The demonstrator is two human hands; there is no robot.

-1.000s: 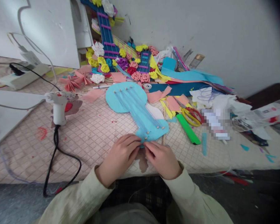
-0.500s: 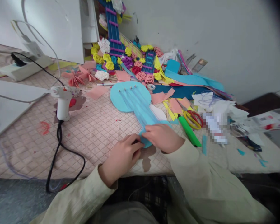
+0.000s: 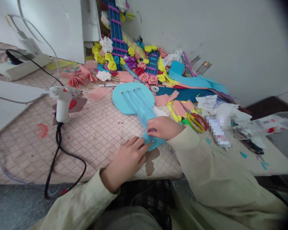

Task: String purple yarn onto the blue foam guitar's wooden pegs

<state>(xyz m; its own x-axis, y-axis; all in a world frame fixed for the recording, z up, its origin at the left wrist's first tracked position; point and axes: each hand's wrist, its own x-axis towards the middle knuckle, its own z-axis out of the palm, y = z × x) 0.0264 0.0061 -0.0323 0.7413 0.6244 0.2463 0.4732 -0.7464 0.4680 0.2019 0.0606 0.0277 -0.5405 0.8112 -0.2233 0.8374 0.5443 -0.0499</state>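
Note:
A light blue guitar-shaped cutout point(image 3: 144, 95) lies slantwise on the table, its rounded body away from me and its head end near my hands. From a row of small pegs on the body, translucent blue strings point(image 3: 136, 103) run down along the neck. My left hand point(image 3: 128, 156) holds the head end, its fingertips pressing on the blue surface. Over the lower neck, my right hand point(image 3: 164, 127) is closed in a pinch on the strings, its fingers partly hiding them. A small peg shows on the head between the hands.
A white glue gun point(image 3: 63, 105) stands at left, its black cable looping down to the table edge. Scissors point(image 3: 196, 123), a pixelated item, and paper scraps lie at right. Decorated blue guitars with paper flowers point(image 3: 144, 76) lean at the back. A power strip point(image 3: 21, 67) sits far left.
My right hand has moved up the neck and slightly left, uncovering more of the head end. My left fingers have stretched further over the head. The view has shifted slightly.

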